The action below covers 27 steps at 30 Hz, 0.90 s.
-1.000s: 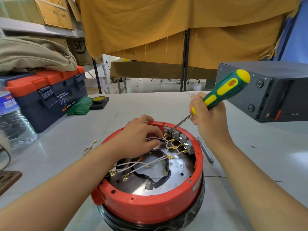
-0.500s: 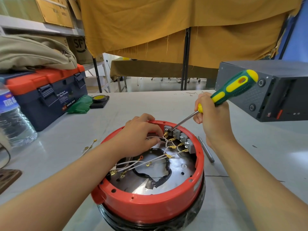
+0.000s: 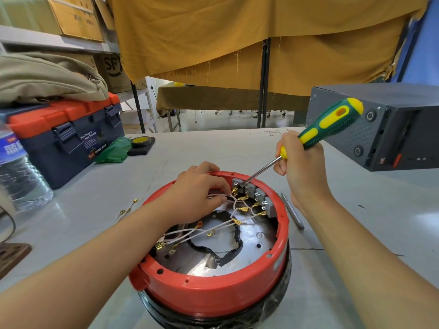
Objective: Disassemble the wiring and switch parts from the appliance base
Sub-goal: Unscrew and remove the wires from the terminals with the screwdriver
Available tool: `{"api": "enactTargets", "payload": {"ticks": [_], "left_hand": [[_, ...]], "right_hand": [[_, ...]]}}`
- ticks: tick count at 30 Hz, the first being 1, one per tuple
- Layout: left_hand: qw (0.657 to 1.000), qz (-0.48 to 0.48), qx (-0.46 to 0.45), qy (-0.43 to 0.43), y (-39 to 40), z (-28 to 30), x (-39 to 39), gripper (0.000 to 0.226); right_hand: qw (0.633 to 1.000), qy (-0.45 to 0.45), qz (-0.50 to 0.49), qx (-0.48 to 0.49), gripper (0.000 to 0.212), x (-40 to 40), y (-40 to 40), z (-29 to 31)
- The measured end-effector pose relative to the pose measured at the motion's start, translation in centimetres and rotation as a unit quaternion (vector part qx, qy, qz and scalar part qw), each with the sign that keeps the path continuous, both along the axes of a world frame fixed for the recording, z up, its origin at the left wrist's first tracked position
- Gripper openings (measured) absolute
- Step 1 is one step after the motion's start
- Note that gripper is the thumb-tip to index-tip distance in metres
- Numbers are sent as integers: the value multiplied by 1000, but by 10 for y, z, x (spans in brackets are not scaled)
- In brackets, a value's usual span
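Red base steadied under left hand pinching wires aside, right hand gripping screwdriver, tip levering at switches between both.

Illumination is bright, even and diffuse. Daylight enters through the gap below the hanging cloth, leaving the floor behind washed out. The bench shows a soft sheen; the metal plate carries mild glare. Shadows are faint. Wide-angle distortion bends the frame edges. Focus is sharp at centre, softer at the margins.
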<state>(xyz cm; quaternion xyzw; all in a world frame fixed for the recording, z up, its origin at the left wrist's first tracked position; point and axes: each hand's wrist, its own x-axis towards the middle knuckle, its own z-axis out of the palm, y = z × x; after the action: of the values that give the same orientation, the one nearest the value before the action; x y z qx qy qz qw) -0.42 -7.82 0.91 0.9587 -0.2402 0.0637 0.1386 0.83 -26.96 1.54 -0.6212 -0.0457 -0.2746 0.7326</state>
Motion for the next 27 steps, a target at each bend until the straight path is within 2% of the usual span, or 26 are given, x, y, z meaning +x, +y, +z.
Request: {"api": "enactTargets", "payload": {"ticks": [7, 17, 22, 27], "left_hand": [[1000, -1, -11, 1, 0, 1, -1, 9], [1000, 13, -8, 6, -1, 1, 0, 10], [998, 44, -1, 34, -8, -2, 3, 22], [994, 66, -48, 79, -10, 1, 8, 10]], "right_hand": [[998, -5, 13, -60, 32, -2, 11, -12], [1000, -17, -7, 24, 29, -6, 3, 1], [998, -27, -3, 52, 25, -8, 3, 2], [999, -35, -3, 41, 30, -8, 3, 2]]}}
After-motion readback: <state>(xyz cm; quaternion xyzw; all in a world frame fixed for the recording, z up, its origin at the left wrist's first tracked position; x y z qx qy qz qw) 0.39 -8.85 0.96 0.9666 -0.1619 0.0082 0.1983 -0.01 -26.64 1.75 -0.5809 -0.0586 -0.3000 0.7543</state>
